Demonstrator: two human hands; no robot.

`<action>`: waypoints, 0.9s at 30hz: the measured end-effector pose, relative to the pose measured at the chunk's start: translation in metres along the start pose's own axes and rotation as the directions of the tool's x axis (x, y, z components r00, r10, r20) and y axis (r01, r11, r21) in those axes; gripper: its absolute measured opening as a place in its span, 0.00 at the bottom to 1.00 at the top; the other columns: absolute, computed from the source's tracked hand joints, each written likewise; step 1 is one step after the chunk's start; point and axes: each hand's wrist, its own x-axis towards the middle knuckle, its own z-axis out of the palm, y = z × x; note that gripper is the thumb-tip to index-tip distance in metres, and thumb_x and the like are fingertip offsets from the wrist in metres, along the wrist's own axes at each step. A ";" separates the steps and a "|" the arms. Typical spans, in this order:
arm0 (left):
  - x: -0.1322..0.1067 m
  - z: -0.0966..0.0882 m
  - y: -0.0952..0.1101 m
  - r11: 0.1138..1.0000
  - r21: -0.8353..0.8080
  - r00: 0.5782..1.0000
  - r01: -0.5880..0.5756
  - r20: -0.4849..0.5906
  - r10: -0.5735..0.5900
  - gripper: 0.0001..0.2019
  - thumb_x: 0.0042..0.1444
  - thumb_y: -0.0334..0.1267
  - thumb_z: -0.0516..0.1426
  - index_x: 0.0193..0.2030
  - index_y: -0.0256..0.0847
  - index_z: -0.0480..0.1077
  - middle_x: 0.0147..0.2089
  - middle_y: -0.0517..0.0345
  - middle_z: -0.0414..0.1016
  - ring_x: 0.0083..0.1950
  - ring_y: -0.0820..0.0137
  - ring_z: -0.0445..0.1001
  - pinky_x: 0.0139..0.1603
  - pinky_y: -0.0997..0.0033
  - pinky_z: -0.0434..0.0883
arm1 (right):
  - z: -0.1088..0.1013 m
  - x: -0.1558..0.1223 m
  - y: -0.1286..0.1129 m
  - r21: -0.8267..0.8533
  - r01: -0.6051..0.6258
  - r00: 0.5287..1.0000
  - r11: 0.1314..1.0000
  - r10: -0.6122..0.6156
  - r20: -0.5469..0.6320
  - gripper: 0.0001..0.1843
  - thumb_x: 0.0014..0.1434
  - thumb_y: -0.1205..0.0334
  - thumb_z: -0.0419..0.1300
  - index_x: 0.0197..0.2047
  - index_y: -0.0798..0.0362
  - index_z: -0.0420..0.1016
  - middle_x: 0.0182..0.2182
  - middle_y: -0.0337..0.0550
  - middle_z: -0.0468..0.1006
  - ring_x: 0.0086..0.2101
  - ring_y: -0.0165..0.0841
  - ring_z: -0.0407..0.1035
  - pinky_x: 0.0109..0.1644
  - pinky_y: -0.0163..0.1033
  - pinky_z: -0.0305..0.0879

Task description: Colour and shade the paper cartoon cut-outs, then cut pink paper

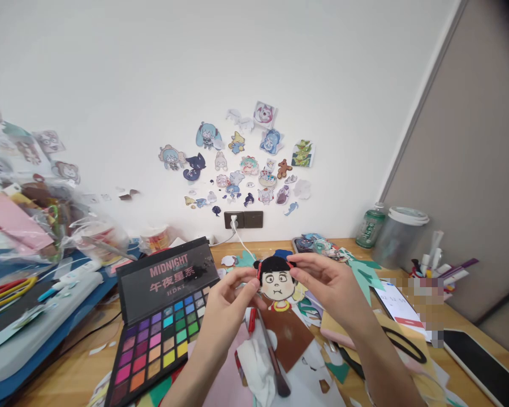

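Observation:
A paper cutout of a cartoon head (pixel 277 284), with black hair, two buns with red ties and a pouting mouth, is held up over the desk between both hands. My left hand (pixel 237 291) pinches its left edge near the bun. On the opposite edge, the thumb and fingers of my right hand (pixel 322 277) close on the other bun. Below the cutout lie a brown paper sheet (pixel 292 339), a makeup brush (pixel 274 362), a red marker (pixel 251 320) and a crumpled white tissue (pixel 257 362).
An open eyeshadow palette (pixel 165 277) stands at the left. Paper scraps, a phone (pixel 481 362), a green bottle (pixel 370 226) and a lidded plastic tub (pixel 401 237) are at the right. Cutouts (pixel 249 165) cover the wall above a power socket (pixel 243 219).

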 end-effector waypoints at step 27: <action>-0.004 -0.003 0.000 0.996 0.019 0.982 0.091 -0.170 -0.086 0.19 0.48 0.46 0.61 0.42 0.35 0.69 0.24 0.54 0.75 0.28 0.70 0.75 0.24 0.83 0.63 | 0.000 -0.001 0.000 -0.156 0.001 0.998 0.988 0.010 0.068 0.09 0.58 0.55 0.56 0.35 0.50 0.71 0.32 0.39 0.76 0.35 0.31 0.71 0.39 0.37 0.67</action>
